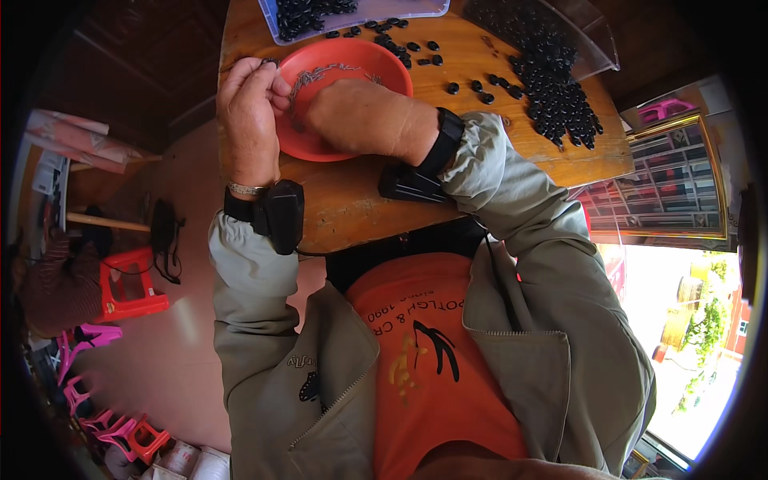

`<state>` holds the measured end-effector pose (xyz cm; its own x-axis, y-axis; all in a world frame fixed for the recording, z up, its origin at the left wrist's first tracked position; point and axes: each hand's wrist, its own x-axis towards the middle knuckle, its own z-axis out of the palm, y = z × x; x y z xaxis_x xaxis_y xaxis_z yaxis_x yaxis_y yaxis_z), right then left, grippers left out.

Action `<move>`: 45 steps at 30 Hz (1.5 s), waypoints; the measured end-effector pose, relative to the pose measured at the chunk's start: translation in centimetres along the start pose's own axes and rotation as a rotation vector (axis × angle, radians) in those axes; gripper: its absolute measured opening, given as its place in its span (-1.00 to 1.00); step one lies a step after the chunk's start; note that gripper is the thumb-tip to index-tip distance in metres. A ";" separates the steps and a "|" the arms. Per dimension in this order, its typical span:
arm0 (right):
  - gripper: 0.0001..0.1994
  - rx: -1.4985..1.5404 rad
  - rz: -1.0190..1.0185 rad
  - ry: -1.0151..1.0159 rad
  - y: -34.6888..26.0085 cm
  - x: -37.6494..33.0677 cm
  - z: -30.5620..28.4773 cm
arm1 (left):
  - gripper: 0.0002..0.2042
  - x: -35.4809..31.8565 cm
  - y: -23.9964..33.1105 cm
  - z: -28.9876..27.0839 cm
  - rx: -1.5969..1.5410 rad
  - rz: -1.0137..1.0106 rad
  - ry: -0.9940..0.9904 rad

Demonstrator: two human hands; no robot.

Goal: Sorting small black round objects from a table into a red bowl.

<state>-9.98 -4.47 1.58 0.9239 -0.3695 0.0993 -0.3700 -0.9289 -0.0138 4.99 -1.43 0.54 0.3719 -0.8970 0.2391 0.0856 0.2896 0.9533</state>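
A round red bowl (394,68) sits near the left side of the wooden table, with many small grey metal pins (320,74) scattered inside it. At the bowl's left rim my left hand (246,108) is raised, thumb and fingers pinched together on a small dark part (270,62) that only partly shows. My right hand (356,116) reaches into the bowl from the right, its back facing up. The fingers of that hand point down among the pins and are hidden by the hand itself.
Small black oval parts (560,112) lie heaped at the right, spilling from a clear plastic tub (596,44). Several loose ones (454,88) are strewn between heap and bowl. A clear bluish bin (400,10) with more parts stands behind. A red stool (132,284) is on the floor at left.
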 end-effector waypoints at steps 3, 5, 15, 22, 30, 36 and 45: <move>-0.87 -0.025 -0.013 -0.004 -0.1 0.1 0.0 | -0.89 0.1 0.0 0.1 0.017 0.000 -0.002; -0.88 -0.006 -0.010 0.010 0.1 0.4 0.5 | -0.89 0.2 -0.2 0.0 0.024 -0.003 -0.004; -0.83 0.747 0.064 0.500 5.8 -1.7 0.3 | -0.89 -1.3 0.6 1.8 0.065 -0.116 -0.177; -0.88 1.348 0.298 0.319 6.6 -3.1 -0.9 | -0.88 -1.9 -0.1 2.4 0.128 -0.090 -0.244; -0.86 1.395 0.320 0.444 6.0 -2.8 -1.0 | -0.88 -2.3 -0.2 3.0 0.187 -0.069 -0.262; -0.83 1.403 0.269 0.425 5.0 -2.4 -0.2 | -0.89 -2.5 -0.4 3.0 0.170 -0.030 -0.239; -0.83 1.366 0.276 0.344 5.2 -2.6 -0.5 | -0.88 -2.4 -0.3 3.0 0.198 -0.028 -0.206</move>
<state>-14.41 -8.36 1.75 0.6970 -0.6980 0.1644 0.0336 -0.1972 -0.9798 1.33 -0.35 0.24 0.1748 -0.9585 0.2251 -0.0963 0.2108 0.9728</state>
